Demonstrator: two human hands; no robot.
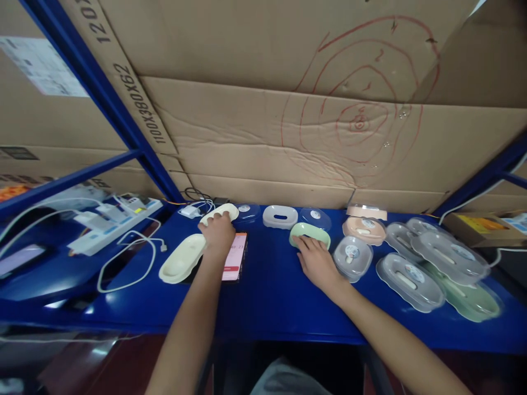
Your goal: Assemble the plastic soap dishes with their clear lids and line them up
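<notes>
A bare forearm crosses a flat phone with a lit pink-and-white screen (234, 260) on a blue table (272, 302); a low sweep there could knock the cream, oval, shallow plastic tray (179, 260) just left of the phone; right of the phone, the right hand (316, 259) could tip the light-green, oval plastic dish (317, 233) by pressing on its near rim, or bump the grey plastic box with a clear lid (353, 258) close beside the wrist; beyond the phone, the left hand (218, 231) could let the smaller cream, oval plastic piece (220, 213) slip if it lifts by one edge only.

The green dish lies under the right hand's loosely bent fingertips, right of the phone; the smaller cream piece lies beneath and past the left hand's curled fingers, beyond the phone; whether either grip is closed cannot be told.
</notes>
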